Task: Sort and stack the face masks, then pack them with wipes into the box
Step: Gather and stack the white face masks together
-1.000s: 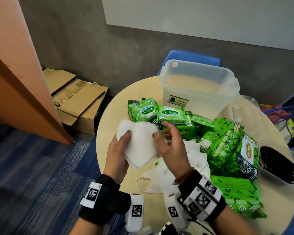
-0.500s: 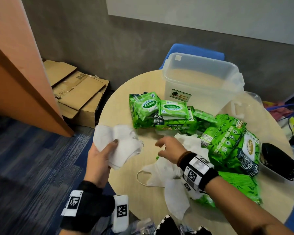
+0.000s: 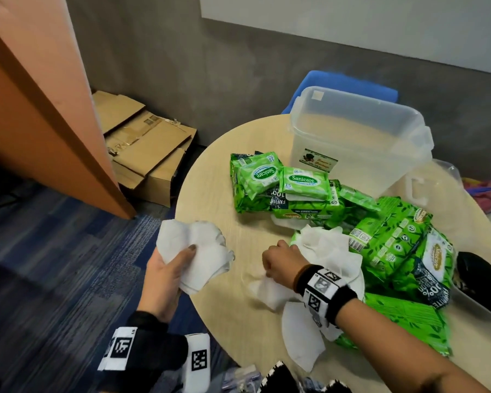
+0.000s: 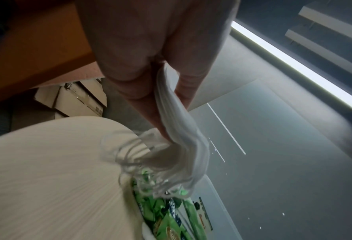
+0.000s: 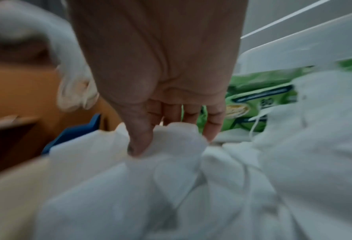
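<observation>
So the left hand (image 3: 165, 275) is held up off the near-left edge of the round desk (image 3: 224, 236), palm roughly facing up and toward the person, thumb clamped across the top of a stack of white masks (image 3: 194, 255) with the fingers wrapped underneath. From the left wrist cam you can see the stack's layered edges squeezed between thumb and fingers (image 4: 189, 84), ear loops dangling down off the far end. The right hand (image 3: 281, 265) is reaching forward over the desk, knuckles up, wrist bent down a bit, and it's pinching a loose white mask (image 3: 270, 292) out of the messy pile of masks (image 3: 326, 251) that sits right under and just right of it. The right wrist cam is blurry, but the thumb (image 5: 139, 138) is pressed down into the white fabric with the fingers curled behind it. Beyond both hands are the green wipe packs (image 3: 304, 182), more of them piled off to the right of the right hand, and past those stands the clear plastic box (image 3: 360, 137), open, at the far side.
</observation>
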Demonstrator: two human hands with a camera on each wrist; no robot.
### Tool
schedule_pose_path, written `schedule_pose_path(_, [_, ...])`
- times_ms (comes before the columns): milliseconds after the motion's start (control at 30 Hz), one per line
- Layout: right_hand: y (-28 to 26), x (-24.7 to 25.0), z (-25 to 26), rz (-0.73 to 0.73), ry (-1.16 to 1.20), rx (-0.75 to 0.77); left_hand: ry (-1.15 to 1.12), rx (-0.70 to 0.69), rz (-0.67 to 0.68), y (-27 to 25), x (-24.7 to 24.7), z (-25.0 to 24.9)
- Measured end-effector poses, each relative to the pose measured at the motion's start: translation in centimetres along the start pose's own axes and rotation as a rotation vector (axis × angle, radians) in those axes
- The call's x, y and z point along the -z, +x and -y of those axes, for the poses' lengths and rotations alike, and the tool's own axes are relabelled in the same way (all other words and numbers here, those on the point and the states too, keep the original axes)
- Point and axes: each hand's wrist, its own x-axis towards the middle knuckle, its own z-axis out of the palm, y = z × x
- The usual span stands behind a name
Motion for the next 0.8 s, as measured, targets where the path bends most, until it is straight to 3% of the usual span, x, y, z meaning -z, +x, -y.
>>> schedule_pose_path(233, [-3.5, 5.9, -1.8, -0.424, 1.165, 0.072, 0.019, 0.096, -0.034, 1.0, -1.1, 2.1])
schedule_pose_path(333, [-5.3, 7.5, -1.2, -0.616, 1.435, 0.151, 0.019, 0.158, 0.022, 1.0, -3.1, 2.1])
schedule_pose_path(433, [-6.6, 7.5, -0.6, -0.766, 1.427, 0.263, 0.033, 0.184, 0.154, 0.6, -5.7, 1.5])
schedule_pose_path(600, [-7.2, 5.3, -0.6, -0.890, 1.141, 0.320, -0.114, 0.250, 0.243, 0.1, -8.6, -0.1])
schedule_pose_path(667, [-7.5, 4.7, -0.4, -0.942, 1.045, 0.315, -0.075, 0.199, 0.321, -0.2, -9.2, -0.4])
schedule_pose_path(733, [-8.1, 4.5, -0.2, -0.947, 1.088, 0.261, -0.010, 0.073, 0.335, -0.4, -9.5, -0.4])
schedule_pose_path(800, [-8.8, 4.9, -0.3, -0.899, 1.364, 0.200, 0.026, -0.002, 0.309, -0.3, -9.3, -0.3])
